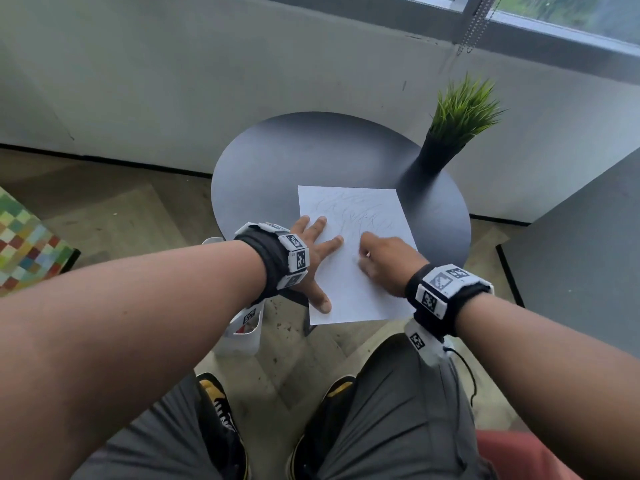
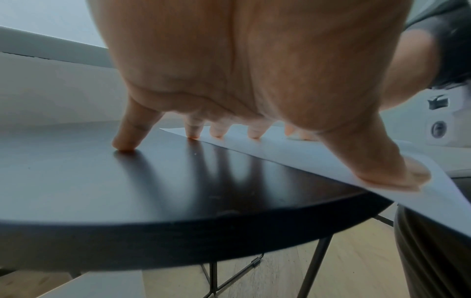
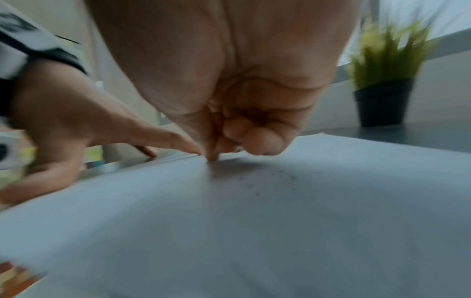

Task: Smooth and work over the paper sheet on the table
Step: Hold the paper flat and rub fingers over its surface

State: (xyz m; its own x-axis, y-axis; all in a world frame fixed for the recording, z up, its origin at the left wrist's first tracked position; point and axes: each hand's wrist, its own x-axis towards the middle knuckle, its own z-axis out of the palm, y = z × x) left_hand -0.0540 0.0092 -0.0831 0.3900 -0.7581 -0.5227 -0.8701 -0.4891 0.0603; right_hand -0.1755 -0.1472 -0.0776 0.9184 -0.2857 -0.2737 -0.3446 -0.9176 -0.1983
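Two hands on the paper, ready to rub it flat.

The left hand point(image 1: 313, 252) lies flat with spread fingers point(image 2: 193, 131) holding the left edge of the paper point(image 1: 360, 296). The right hand point(image 1: 384, 263) is curled, tips pressing mid-sheet; it may hold something small. The paper runs near to far on the counter point(image 1: 277, 168), so most unrubbed paper lies beyond it.

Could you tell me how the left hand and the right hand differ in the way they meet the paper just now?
The left hand is spread with straight fingers; the right hand is curled into a loose fist. The left hand straddles the paper's left edge, its little finger on the bare table; the right hand sits wholly on the sheet. Whether the right hand holds anything small cannot be told. Both press down on the paper.
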